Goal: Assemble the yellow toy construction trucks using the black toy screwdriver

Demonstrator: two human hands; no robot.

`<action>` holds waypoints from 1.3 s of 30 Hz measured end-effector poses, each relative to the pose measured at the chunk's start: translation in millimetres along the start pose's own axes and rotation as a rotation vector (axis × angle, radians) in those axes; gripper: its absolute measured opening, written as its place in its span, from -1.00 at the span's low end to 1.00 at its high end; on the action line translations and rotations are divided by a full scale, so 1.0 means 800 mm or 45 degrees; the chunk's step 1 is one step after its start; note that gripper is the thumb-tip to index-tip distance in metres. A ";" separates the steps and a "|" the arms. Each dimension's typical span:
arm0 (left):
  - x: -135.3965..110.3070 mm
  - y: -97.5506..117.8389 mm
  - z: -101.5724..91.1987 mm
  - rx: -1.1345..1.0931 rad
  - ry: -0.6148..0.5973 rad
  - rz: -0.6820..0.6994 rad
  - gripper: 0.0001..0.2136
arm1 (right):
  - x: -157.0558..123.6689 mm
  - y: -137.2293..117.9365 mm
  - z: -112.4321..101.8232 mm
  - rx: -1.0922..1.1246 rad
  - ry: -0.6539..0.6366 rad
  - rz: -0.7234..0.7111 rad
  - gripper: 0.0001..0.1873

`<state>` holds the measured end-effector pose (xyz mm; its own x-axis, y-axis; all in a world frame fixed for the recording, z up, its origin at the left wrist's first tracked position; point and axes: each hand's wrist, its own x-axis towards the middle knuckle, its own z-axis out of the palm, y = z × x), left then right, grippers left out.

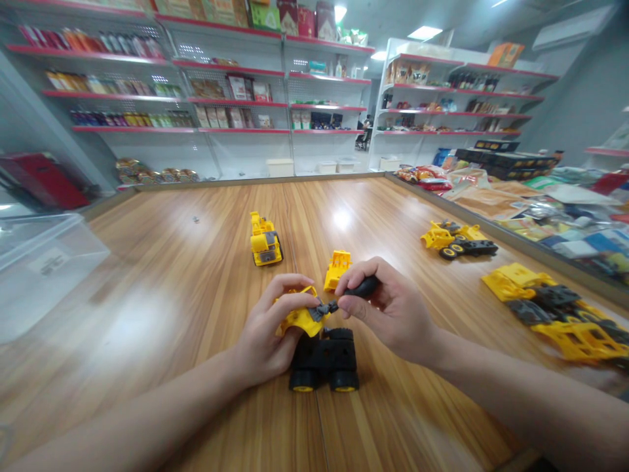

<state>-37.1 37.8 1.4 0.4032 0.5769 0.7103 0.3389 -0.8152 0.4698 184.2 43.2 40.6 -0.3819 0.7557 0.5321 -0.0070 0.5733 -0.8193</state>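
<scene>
My left hand [272, 328] is closed around a yellow toy truck cab [301, 319] with a grey part at its right end. My right hand [388, 311] grips the black handle of a screwdriver [362, 288], its tip end pointing left at the grey part. Whether the tip touches a screw is too small to tell. Just below the cab a black wheeled toy chassis [325, 357] stands on the table, close to my left hand. A yellow toy part [337, 270] lies just beyond my hands.
An assembled yellow toy vehicle [265, 241] stands farther back on the wooden table [196, 262]. At the right lie partly built yellow and black toys [459, 241] and loose pieces [584, 334]. A clear plastic bin [49, 269] sits at the left edge. Stocked shelves [236, 98] stand behind.
</scene>
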 end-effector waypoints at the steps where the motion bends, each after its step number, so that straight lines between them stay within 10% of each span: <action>1: 0.000 0.000 0.000 0.002 -0.001 0.004 -0.60 | 0.000 0.000 0.000 0.004 -0.001 -0.006 -0.81; 39: 0.000 -0.002 0.000 -0.014 -0.027 0.028 -0.58 | 0.004 0.005 -0.008 -0.548 -0.168 -0.294 -0.88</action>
<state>-37.7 39.1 1.1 0.4285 0.5601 0.7090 0.3202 -0.8279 0.4604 188.6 49.7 40.7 -0.5292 0.5631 0.6346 0.2660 0.8204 -0.5061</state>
